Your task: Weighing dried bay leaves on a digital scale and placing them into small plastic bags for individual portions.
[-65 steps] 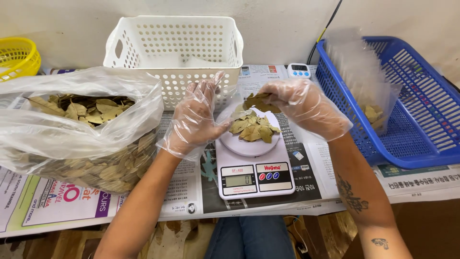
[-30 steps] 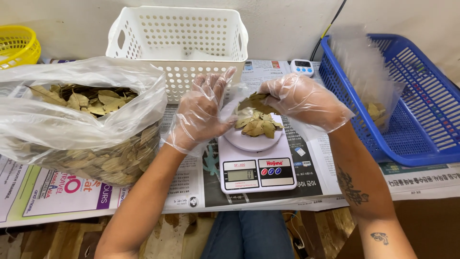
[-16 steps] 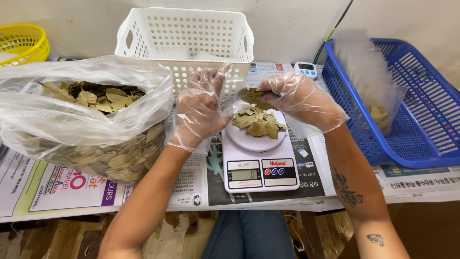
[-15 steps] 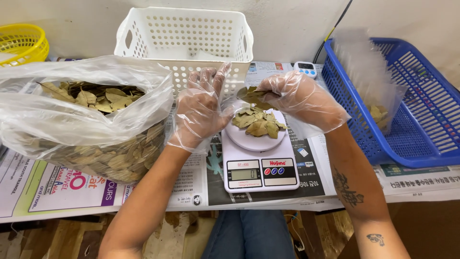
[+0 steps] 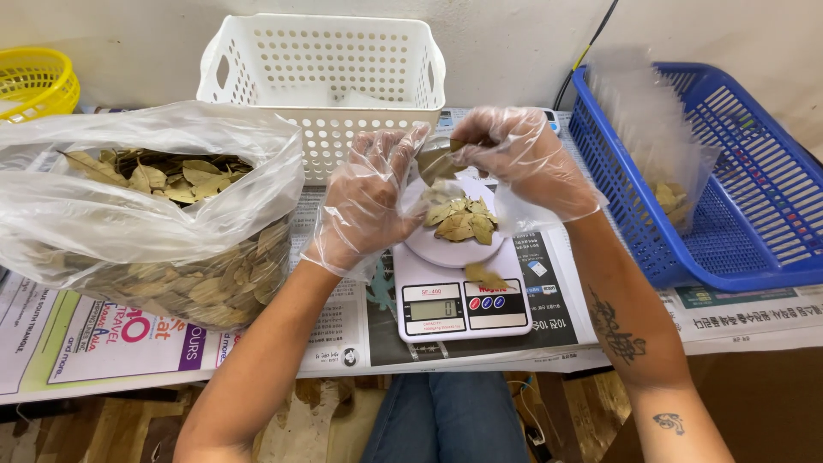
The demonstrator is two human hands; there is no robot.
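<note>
Both gloved hands are hovering mid-frame over the scale point(image 5: 460, 287). The right hand point(image 5: 523, 159) is pinching a dry leaf point(image 5: 439, 161), and the left hand point(image 5: 369, 201) is touching it with fingers spread fairly wide. A leaf pile point(image 5: 460, 220) is sitting on the scale's plate, just below.

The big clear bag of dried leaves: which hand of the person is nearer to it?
Left. The left hand is just right of the clear bag, not touching it. The right hand is farther right, above the scale.

Three baskets, white point(image 5: 321, 77), yellow point(image 5: 34, 81) and blue point(image 5: 720, 171); one scale point(image 5: 459, 296); one leaf-filled bag point(image 5: 146, 223); two gloved hands.
</note>
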